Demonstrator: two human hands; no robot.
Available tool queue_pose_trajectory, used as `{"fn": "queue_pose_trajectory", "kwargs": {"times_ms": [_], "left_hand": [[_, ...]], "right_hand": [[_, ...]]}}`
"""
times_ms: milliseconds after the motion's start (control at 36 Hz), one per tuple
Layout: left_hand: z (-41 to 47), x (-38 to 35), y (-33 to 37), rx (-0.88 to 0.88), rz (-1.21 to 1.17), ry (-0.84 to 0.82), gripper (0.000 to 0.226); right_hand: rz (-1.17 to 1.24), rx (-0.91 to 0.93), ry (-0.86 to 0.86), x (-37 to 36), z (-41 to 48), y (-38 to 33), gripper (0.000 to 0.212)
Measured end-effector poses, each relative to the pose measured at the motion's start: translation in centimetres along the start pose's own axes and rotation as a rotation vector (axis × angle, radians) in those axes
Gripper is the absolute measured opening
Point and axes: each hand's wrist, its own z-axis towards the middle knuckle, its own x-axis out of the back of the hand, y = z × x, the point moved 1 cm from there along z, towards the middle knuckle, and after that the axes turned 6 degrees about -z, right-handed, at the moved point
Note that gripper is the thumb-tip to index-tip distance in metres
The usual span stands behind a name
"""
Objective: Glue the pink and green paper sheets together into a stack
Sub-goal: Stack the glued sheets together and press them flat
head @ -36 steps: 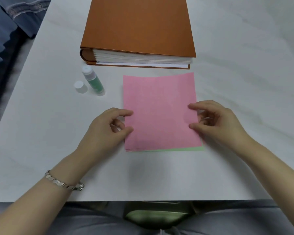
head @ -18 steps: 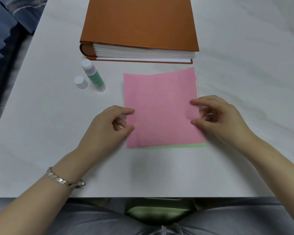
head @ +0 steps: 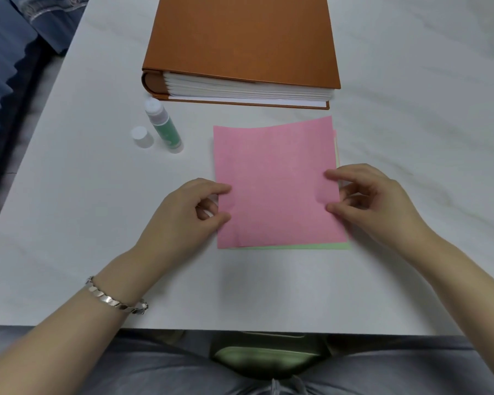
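Nearly square, the pink sheet (head: 274,181) lies flat on the table (head: 97,223), slightly askew atop the green sheet (head: 311,246) — sides running toward the album (head: 240,38). Left hand (head: 183,212) pinches its left edge, right hand (head: 374,201) its right edge.

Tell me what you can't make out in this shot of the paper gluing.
Head view:
green sheet: mostly covered by the pink sheet; only edge slivers show.
Any glue between them: hidden by the pink sheet.
glue stick label: too small to read.
brown album: far edge cut off by the frame top.
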Motion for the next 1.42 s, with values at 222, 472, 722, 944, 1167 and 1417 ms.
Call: {"fn": "queue_pose_trajectory", "kwargs": {"times_ms": [222,472,722,944,1167,1417], "left_hand": [[0.0,0.1,0.1,-0.002,0.022,-0.004,0.035],[-0.1,0.0,0.2,-0.016,0.042,0.005,0.036],[-0.1,0.0,0.1,-0.044,0.064,0.002,0.036],[-0.2,0.0,0.0,-0.036,0.074,0.001,0.037],[-0.3,0.0,0.1,-0.026,0.078,0.000,0.037],[-0.2,0.0,0.0,-0.020,0.083,0.010,0.037]], "right_hand": [[-0.008,-0.012,-0.005,0.0,0.0,0.0,0.051],[-0.003,-0.003,-0.004,-0.1,0.0,0.0,0.052],[-0.018,-0.009,-0.003,-0.2,0.0,0.2,0.051],[-0.041,-0.008,-0.011,-0.2,0.0,0.1,0.050],[0.027,-0.033,-0.009,-0.1,0.1,-0.1,0.051],[0.013,-0.059,-0.034,0.5,0.9,-0.8,0.046]]}}
